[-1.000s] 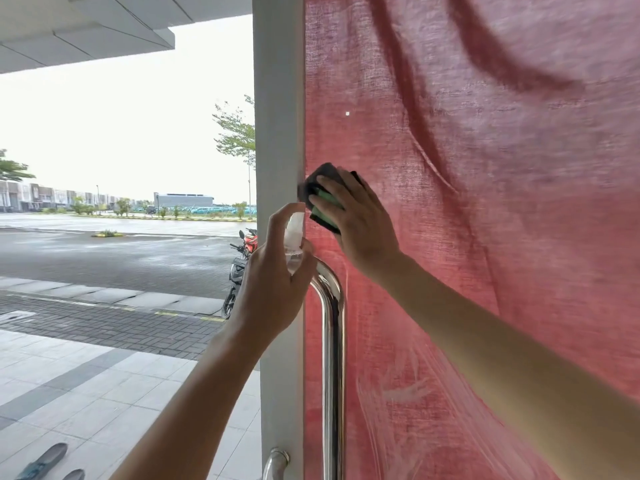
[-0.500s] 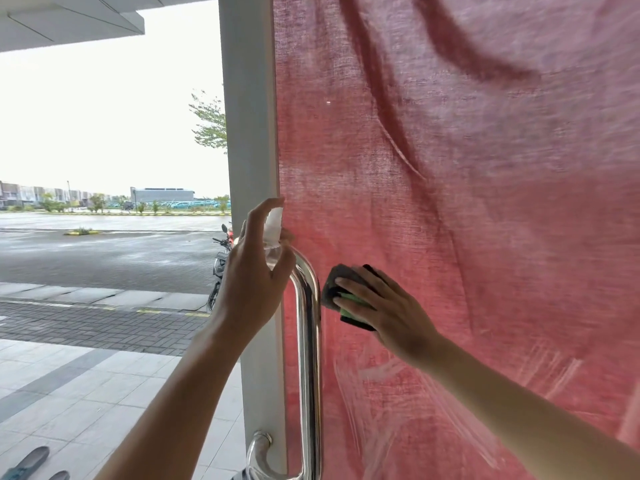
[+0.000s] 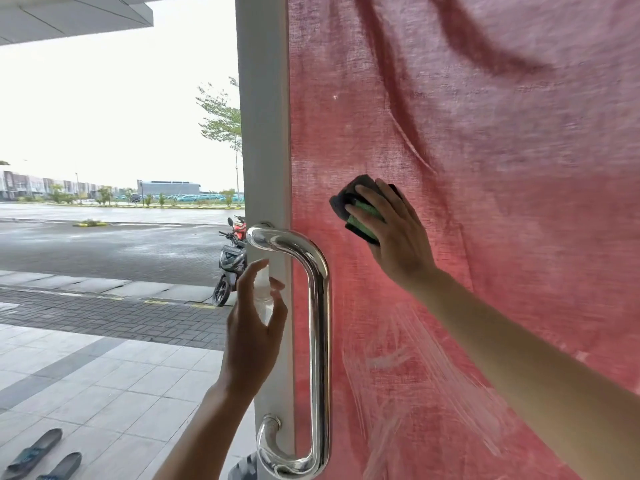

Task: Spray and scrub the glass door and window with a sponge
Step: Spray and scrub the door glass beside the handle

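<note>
Sponge flat on the glass door, dark pad with a green layer, sitting just right of the top bend of the door handle and a little above it. Its long axis slants from upper left down to lower right. The right hand is over it, fingers spread, bent across the back and gripping it against the pane, fingertips toward the upper left, forearm coming in from the lower right.

Lower down the glass there are pale, soapy wipe streaks. A red curtain hangs behind the pane and fills it.

To the left of the handle, the left hand clasps a small clear spray bottle, upright, long axis vertical, with the forefinger curled over its top. It's in front of the white door frame; which way the nozzle faces, I can't tell.

Beyond the frame: a parked motorbike at the wet roadside, and a pair of sandals on the tiled pavement.
</note>
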{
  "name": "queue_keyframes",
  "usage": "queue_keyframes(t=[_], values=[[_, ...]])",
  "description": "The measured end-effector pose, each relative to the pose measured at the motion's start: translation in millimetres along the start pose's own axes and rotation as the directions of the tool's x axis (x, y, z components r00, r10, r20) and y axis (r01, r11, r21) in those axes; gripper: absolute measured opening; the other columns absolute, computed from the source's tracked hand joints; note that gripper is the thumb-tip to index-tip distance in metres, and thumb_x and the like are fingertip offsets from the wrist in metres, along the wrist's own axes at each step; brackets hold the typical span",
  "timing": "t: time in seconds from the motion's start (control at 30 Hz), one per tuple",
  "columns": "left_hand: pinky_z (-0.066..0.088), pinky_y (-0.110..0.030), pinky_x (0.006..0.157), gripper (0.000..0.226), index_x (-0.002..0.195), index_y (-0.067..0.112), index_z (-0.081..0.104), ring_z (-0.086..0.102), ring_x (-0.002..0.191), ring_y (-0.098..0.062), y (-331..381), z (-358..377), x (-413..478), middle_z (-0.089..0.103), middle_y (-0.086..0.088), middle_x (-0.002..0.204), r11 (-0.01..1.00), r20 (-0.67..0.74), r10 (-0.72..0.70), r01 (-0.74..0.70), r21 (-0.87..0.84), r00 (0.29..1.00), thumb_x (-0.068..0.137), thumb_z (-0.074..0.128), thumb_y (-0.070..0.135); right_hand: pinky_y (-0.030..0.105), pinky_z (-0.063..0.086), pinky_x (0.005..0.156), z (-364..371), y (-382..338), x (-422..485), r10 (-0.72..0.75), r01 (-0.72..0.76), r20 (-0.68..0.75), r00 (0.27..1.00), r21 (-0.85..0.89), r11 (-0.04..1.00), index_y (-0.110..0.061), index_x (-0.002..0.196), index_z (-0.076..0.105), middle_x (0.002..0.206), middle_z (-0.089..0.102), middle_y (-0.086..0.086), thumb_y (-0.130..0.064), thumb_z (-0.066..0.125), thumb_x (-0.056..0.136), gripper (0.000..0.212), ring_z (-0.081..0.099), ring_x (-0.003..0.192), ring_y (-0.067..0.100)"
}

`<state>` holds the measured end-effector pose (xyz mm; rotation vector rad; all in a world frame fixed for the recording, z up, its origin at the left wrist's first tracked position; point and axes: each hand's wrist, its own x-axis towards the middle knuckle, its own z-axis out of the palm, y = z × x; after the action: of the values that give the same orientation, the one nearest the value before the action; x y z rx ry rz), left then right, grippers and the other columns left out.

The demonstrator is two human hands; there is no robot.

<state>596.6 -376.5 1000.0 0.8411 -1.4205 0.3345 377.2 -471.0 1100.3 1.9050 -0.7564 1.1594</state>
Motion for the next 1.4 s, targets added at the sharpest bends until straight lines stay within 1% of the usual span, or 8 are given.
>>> queue_keyframes(t=[0.17,0.37,0.53,0.67,0.87,1.0,1.17,1.4], values=[[0.032,-0.007,0.099,0.046,0.138,0.023,0.035,0.050,0.115,-0.003,-29.8,14.3,-7.1,0.057,-0.002,0.128,0.992,0.266,0.098,-0.116,0.053,0.959,0.094,0.049,0.026,0.053,0.025,0.115,9.0,-15.1,-1.0,0.033,-0.033,-0.046,0.998,0.003,0.999,-0.013,0.133,0.056,0.146,0.044,0.008,-0.001,0.073,0.079,0.058,0.028,0.142,0.033],[0.039,-0.039,0.108,0.045,0.139,0.015,0.037,0.043,0.135,-0.022,-45.9,34.3,18.8,0.044,-0.002,0.142,0.975,0.214,0.216,-0.224,0.014,0.953,0.096,0.049,0.020,0.046,0.022,0.117,2.6,-13.0,-60.0,-0.094,0.100,0.127,0.988,-0.045,0.994,-0.019,0.135,0.053,0.146,0.044,0.005,-0.006,0.076,0.075,0.066,0.027,0.142,0.029],[0.033,-0.060,0.107,0.044,0.136,0.011,0.039,0.026,0.144,-0.029,-58.2,49.3,20.1,0.036,-0.003,0.147,0.962,0.249,0.267,-0.273,-0.010,0.931,0.093,0.047,0.020,0.043,0.016,0.119,-20.7,19.2,-113.1,-0.018,0.031,0.143,0.990,-0.088,0.996,-0.022,0.139,0.045,0.150,0.037,0.005,-0.004,0.080,0.070,0.079,0.023,0.144,0.029],[0.030,-0.064,0.106,0.054,0.139,0.010,0.035,0.021,0.145,-0.029,-56.7,54.5,18.7,0.023,0.011,0.154,0.968,0.225,0.251,-0.248,-0.041,0.941,0.089,0.055,0.003,0.048,0.023,0.116,-32.2,35.4,-89.7,0.074,-0.068,0.077,0.994,-0.083,0.994,-0.021,0.139,0.045,0.150,0.036,0.007,-0.001,0.079,0.071,0.079,0.025,0.142,0.034],[0.033,-0.063,0.105,0.058,0.140,0.012,0.035,0.029,0.142,-0.032,-52.6,53.7,13.3,0.033,-0.006,0.151,0.987,0.256,0.162,-0.154,-0.053,0.953,0.088,0.058,-0.001,0.054,0.027,0.113,-16.6,19.4,-22.6,0.155,-0.158,-0.091,0.984,-0.034,0.987,-0.015,0.134,0.054,0.147,0.042,0.011,0.001,0.073,0.077,0.062,0.028,0.140,0.037],[0.035,-0.062,0.104,0.054,0.137,0.011,0.038,0.025,0.143,-0.022,-51.0,49.3,9.1,0.032,0.006,0.149,0.992,0.276,0.123,-0.125,-0.009,0.953,0.087,0.057,0.008,0.053,0.027,0.114,2.7,2.8,-17.4,0.094,-0.099,-0.118,0.988,-0.035,0.994,-0.014,0.133,0.056,0.146,0.044,0.009,0.001,0.070,0.081,0.056,0.028,0.141,0.036],[0.033,-0.067,0.102,0.060,0.133,0.003,0.041,0.009,0.139,0.013,-41.5,47.8,6.0,0.038,-0.002,0.138,0.988,0.253,0.144,-0.154,0.023,0.957,0.080,0.064,-0.012,0.048,0.023,0.117,16.4,-10.5,-42.0,-0.037,0.037,-0.008,0.999,-0.072,0.997,-0.015,0.133,0.056,0.145,0.046,0.008,-0.001,0.064,0.085,0.051,0.030,0.141,0.033],[0.026,-0.047,0.111,0.057,0.135,0.008,0.038,0.007,0.136,0.019,-31.1,49.5,0.6,0.037,-0.004,0.138,0.991,0.230,0.119,-0.129,0.031,0.966,0.082,0.059,-0.001,0.048,0.027,0.114,38.7,-32.0,-124.8,-0.211,0.226,0.202,0.956,-0.054,0.973,-0.024,0.133,0.056,0.148,0.043,0.001,-0.017,0.040,0.095,0.042,0.032,0.141,0.031]])
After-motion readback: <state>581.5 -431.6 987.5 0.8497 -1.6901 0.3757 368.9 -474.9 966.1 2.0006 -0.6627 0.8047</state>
